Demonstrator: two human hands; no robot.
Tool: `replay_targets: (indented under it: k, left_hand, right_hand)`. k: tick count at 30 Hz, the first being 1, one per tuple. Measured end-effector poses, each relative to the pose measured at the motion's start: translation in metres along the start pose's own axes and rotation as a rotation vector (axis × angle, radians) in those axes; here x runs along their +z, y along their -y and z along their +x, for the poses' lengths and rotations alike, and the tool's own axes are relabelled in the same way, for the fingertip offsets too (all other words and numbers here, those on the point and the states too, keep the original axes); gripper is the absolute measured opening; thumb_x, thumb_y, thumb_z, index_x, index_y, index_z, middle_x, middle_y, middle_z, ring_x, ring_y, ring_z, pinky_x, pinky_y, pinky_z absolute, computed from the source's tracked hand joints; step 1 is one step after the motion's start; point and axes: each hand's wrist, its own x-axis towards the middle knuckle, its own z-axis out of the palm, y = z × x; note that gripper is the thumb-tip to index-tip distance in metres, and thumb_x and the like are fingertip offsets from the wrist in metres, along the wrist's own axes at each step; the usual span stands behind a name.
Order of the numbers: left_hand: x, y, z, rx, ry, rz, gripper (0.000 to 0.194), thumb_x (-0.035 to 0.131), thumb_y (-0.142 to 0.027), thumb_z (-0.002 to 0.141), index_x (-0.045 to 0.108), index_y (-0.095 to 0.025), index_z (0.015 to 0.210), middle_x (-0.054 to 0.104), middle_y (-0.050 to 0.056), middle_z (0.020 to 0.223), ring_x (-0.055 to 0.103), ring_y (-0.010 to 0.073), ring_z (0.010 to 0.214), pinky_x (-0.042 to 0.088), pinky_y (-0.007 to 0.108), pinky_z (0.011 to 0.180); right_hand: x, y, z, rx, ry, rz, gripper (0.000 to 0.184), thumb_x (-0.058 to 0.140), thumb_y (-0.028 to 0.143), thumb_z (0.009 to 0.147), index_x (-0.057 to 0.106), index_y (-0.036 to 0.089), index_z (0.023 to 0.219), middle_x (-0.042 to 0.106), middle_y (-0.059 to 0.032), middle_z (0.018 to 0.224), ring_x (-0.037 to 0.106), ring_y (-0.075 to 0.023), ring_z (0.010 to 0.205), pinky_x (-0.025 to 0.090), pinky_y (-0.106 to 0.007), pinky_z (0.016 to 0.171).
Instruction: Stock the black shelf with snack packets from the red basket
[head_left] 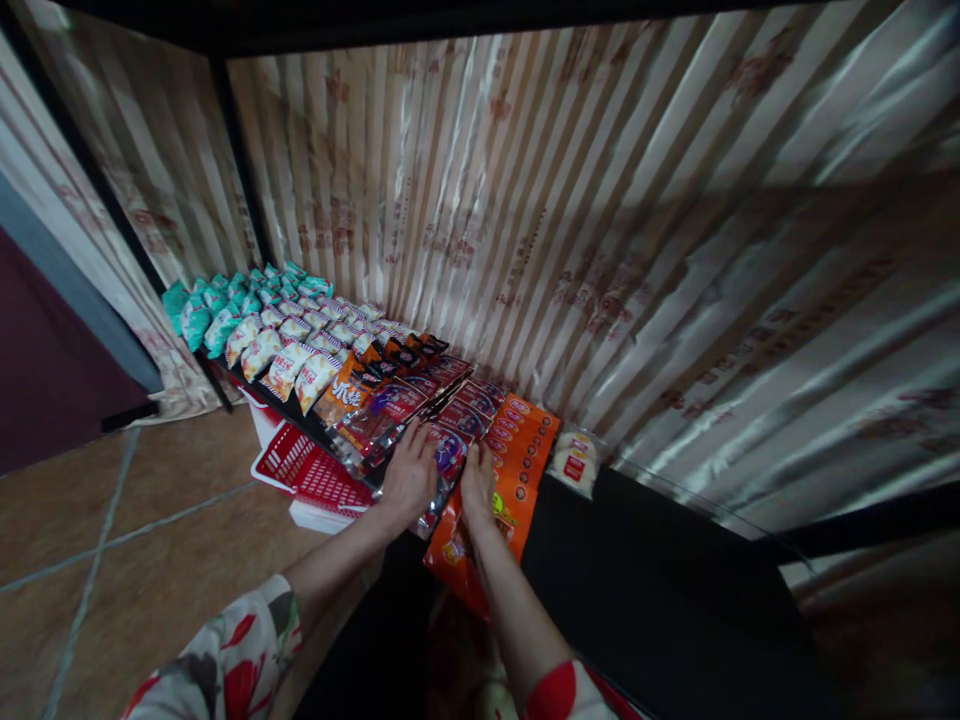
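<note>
Both my hands rest on a row of snack packets on a low black shelf (660,570). My left hand (409,478) lies palm down with fingers curled over dark red and purple packets (450,450). My right hand (478,487) presses flat on the same packets, beside a stack of orange packets (521,450). Whether either hand grips a packet is hidden under the palms.
Further left along the shelf lie white-and-yellow packets (289,365) and teal packets (206,310). A lone pale packet (576,462) leans by the striped curtain (600,220). A red plastic basket (311,470) sits on the tiled floor (142,540) below the shelf.
</note>
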Motion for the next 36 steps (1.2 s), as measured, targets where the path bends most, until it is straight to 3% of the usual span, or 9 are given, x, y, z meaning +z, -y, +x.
replay_targets:
  k: [6,15,23,31,36]
  left_hand:
    - [0.016,-0.014,-0.004,0.05,0.11,-0.014,0.039,0.04,-0.014,0.083,0.05,-0.006,0.12,0.048,0.017,0.132,0.038,0.027,0.127,0.038,0.045,0.102]
    - [0.031,-0.014,-0.002,0.013,0.157,0.037,0.044,0.046,-0.022,0.082,0.048,-0.005,0.123,0.046,0.019,0.133,0.036,0.0299,0.128,0.034,0.045,0.103]
    - [0.033,-0.012,0.0,0.011,0.203,0.083,0.061,0.052,-0.033,0.077,0.041,-0.006,0.13,0.039,0.02,0.138,0.032,0.0318,0.13,0.029,0.046,0.105]
    - [0.039,-0.007,-0.004,0.033,0.223,0.103,0.066,0.051,-0.033,0.075,0.036,-0.006,0.133,0.035,0.02,0.141,0.027,0.0306,0.133,0.024,0.045,0.107]
    - [0.04,-0.009,-0.004,0.027,0.247,0.126,0.064,0.048,-0.029,0.075,0.036,-0.006,0.133,0.035,0.02,0.141,0.028,0.0298,0.132,0.023,0.044,0.107]
  right_hand:
    - [0.005,-0.008,0.008,0.016,-0.035,-0.029,0.061,0.028,0.046,0.085,0.04,0.008,0.131,0.039,-0.0182,0.139,0.036,-0.0262,0.128,0.025,-0.038,0.104]
    - [0.003,-0.014,0.018,0.025,-0.042,-0.06,0.058,0.029,0.041,0.086,0.04,0.006,0.132,0.041,-0.0191,0.137,0.038,-0.0258,0.127,0.025,-0.038,0.104]
    - [0.008,-0.011,0.02,0.015,-0.067,-0.058,0.056,0.03,0.039,0.085,0.041,0.009,0.131,0.044,-0.0173,0.136,0.04,-0.0262,0.125,0.028,-0.04,0.102]
    - [0.02,-0.011,0.028,-0.019,-0.14,-0.034,0.054,0.034,0.035,0.083,0.042,0.008,0.129,0.043,-0.0191,0.136,0.04,-0.0258,0.125,0.029,-0.041,0.102]
    - [0.025,-0.018,0.034,-0.088,-0.157,-0.06,0.049,0.042,0.031,0.079,0.046,0.011,0.124,0.051,-0.0159,0.128,0.047,-0.0238,0.119,0.033,-0.037,0.099]
